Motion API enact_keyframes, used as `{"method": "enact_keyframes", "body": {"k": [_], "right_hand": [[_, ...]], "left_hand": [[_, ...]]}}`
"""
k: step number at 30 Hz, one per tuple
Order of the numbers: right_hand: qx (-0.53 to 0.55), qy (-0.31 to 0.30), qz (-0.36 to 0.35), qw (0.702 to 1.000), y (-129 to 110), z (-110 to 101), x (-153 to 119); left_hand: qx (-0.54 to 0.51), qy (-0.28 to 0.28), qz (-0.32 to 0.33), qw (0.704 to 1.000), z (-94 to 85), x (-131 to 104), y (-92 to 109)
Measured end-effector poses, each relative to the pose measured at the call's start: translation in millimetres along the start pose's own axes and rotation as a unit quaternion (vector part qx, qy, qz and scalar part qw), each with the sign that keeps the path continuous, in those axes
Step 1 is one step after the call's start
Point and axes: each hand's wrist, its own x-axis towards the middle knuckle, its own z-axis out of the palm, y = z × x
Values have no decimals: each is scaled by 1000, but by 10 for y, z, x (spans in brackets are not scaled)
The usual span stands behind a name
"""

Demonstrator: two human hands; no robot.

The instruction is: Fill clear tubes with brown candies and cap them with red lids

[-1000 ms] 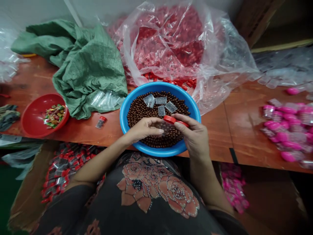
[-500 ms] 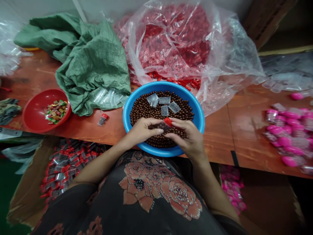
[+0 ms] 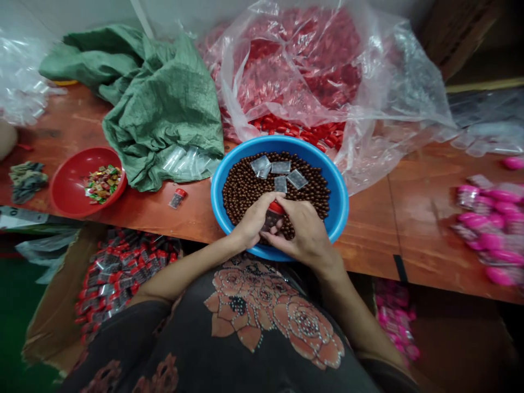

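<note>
Both my hands hold one small clear container with a red cap (image 3: 272,216), upright over the near part of the blue basin (image 3: 216,203). My left hand (image 3: 254,221) is closed round its left side, the thumb up at the cap. From the right, my right hand (image 3: 305,229) grips it too, with fingers at the cap and lower down. Dark contents show through its wall. Brown candy balls (image 3: 241,188) fill the basin. Several clear plastic containers (image 3: 280,167) lie on top of them, beyond my hands.
A filled red-capped container (image 3: 177,198) lies left of the basin, near a red bowl (image 3: 61,191) of wrapped sweets. Behind are a green sack (image 3: 164,109) and a plastic bag of red caps (image 3: 295,71). Pink-capped containers (image 3: 491,229) lie right. Below the edge, a box holds red-capped containers (image 3: 123,267).
The red-capped container has turned upright and come slightly nearer my body. Both thumbs have moved up to the cap. The whole view has shifted a little.
</note>
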Motion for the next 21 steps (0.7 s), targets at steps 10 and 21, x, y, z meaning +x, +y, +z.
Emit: {"method": "enact_keyframes", "body": {"k": [10,21], "right_hand": [[26,-14,-8,1000,65,-17,-6],[129,-4,107,986,57,-165,3]], "left_hand": [[8,-32,29,999,-13,-79,-11],[327,-72,162,928,-272,-16,136]]}}
